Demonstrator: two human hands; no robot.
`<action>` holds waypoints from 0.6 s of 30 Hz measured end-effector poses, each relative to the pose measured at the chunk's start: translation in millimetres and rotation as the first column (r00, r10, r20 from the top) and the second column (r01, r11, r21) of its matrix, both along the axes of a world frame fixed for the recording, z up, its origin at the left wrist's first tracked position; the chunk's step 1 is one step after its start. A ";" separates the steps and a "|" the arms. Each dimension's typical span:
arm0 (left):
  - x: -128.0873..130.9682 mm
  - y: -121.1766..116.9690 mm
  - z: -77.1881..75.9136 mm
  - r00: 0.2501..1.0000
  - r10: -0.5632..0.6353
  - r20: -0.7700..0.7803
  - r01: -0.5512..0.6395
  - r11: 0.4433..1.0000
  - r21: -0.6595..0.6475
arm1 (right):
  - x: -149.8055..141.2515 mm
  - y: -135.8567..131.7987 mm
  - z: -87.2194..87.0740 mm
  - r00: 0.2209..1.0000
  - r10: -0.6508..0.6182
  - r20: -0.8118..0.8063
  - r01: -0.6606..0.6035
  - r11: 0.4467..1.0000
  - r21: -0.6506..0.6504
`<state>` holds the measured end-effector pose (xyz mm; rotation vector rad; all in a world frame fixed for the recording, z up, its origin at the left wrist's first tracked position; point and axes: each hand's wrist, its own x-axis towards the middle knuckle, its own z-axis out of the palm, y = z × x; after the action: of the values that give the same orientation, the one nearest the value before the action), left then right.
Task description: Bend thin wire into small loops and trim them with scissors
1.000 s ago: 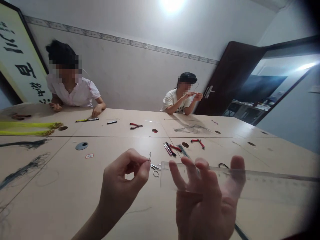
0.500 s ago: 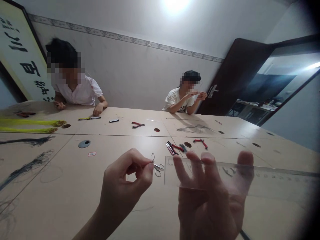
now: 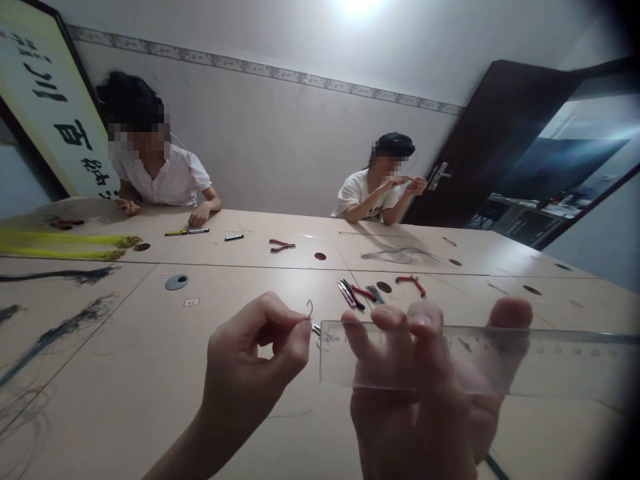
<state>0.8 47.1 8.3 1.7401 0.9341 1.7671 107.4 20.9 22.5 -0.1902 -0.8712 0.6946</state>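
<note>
Between thumb and fingertips, my left hand (image 3: 250,367) pinches a small dark fish hook (image 3: 311,308), its bend pointing up. My right hand (image 3: 420,420) grips a clear plastic ruler (image 3: 570,373) lengthwise, fingers curled over its upper edge. The ruler's 0 cm end faces my left hand and stands just right of it, with a small gap between. Small silver scissors (image 3: 316,329) lie on the table behind, partly covered by the ruler.
On the table (image 3: 150,373) lie red-handled pliers (image 3: 281,245), another red-handled tool (image 3: 411,285), a cluster of cutters (image 3: 356,293), dark line bundles (image 3: 55,333) and yellow strands (image 3: 65,247). Two people (image 3: 155,160) sit across, one by the door (image 3: 480,147).
The ruler's zero end has come left, nearer to the fish hook, and now overlaps the scissors. My left hand keeps its pinch. The whole view has shifted slightly.
</note>
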 end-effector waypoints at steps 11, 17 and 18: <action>2.9 -6.3 4.8 1.000 0.019 -0.023 -0.018 0.998 0.054 | 23.1 -9.2 -6.4 0.996 -0.093 -0.013 0.092 0.991 -0.096; 3.5 -6.1 1.0 0.999 0.022 -0.035 -0.019 0.997 0.074 | 13.2 -0.4 -8.6 0.983 -0.088 0.163 0.099 0.993 -0.058; 3.7 -6.2 0.9 0.999 0.018 -0.029 -0.016 0.997 0.074 | 10.9 0.1 -8.8 0.986 -0.106 0.126 0.114 0.992 -0.055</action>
<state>4.5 40.9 9.2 1.8138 0.9087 1.8121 118.3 20.9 13.7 -0.3370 -0.9496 0.6117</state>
